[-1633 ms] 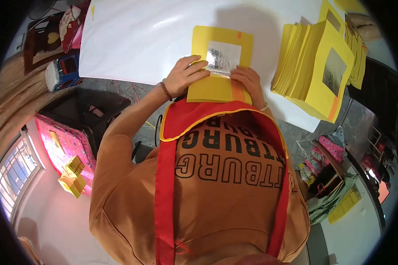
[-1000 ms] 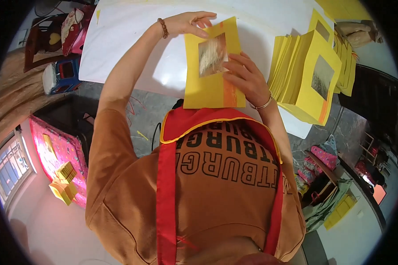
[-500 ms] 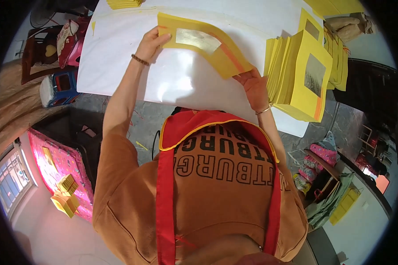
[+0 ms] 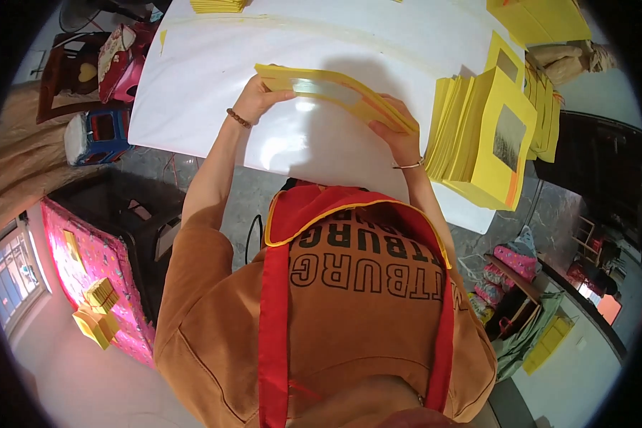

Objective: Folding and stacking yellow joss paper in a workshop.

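Both my hands hold a yellow sheet of joss paper (image 4: 328, 88) with a silver rectangle and an orange stripe. It is raised above the white table, tilted and gently bowed; whether it is one sheet or a thin stack I cannot tell. My left hand (image 4: 258, 100) pinches its left end, thumb on the near face. At the other end my right hand (image 4: 399, 137) grips with the thumb in front and fingers behind. Close to the right of that hand stands a thick bundle of the same yellow paper (image 4: 471, 143), its silver-patched face outward.
The white table (image 4: 214, 107) carries more yellow stacks at the far right (image 4: 538, 21) and far left (image 4: 217, 6). A pink-covered surface (image 4: 121, 285) with yellow bundles lies lower left. A blue stool (image 4: 103, 138) stands beside the table's left edge.
The paper has come lower and nearer and tipped flatter, so its face shows as a narrower strip. My hands have moved closer together, the right one now with its thumb over the edge.
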Available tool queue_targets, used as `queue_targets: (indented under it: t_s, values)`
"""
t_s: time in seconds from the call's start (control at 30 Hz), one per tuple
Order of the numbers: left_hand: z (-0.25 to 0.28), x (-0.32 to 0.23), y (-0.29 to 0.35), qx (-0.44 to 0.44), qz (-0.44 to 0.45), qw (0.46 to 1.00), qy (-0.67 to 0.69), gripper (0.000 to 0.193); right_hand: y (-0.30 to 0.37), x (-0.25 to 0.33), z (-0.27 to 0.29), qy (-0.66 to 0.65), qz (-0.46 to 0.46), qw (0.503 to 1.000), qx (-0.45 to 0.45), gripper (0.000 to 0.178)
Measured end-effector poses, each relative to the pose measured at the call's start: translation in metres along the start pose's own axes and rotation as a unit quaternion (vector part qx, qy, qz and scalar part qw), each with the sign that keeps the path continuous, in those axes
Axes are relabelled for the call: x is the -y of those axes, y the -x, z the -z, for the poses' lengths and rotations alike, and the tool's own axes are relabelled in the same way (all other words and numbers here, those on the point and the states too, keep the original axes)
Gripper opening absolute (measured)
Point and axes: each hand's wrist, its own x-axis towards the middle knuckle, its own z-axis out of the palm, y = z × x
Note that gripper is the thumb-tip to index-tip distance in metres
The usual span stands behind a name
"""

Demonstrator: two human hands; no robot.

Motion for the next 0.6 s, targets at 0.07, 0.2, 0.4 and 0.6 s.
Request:
queue_targets:
  t_s: [0.07,0.2,0.4,0.6]
  values:
    - [-0.009,-0.005,0.002,-0.023,0.001,1.0,0.012,0.028,0.001,-0.004,0.005,-0.057,-0.039,0.998,0.011,0.045]
    - [-0.007,0.0,0.002,-0.013,0.044,0.996,-0.082,0.03,-0.002,0.0,0.003,-0.021,-0.077,0.997,0.021,0.039]
    - [-0.013,0.005,-0.013,-0.099,-0.006,0.99,-0.102,0.029,-0.003,-0.022,0.002,-0.065,-0.169,0.982,-0.057,0.035]
    - [-0.068,-0.036,-0.011,-0.19,-0.301,0.739,-0.571,0.047,0.015,-0.045,-0.005,-0.334,-0.316,0.862,-0.212,0.031]
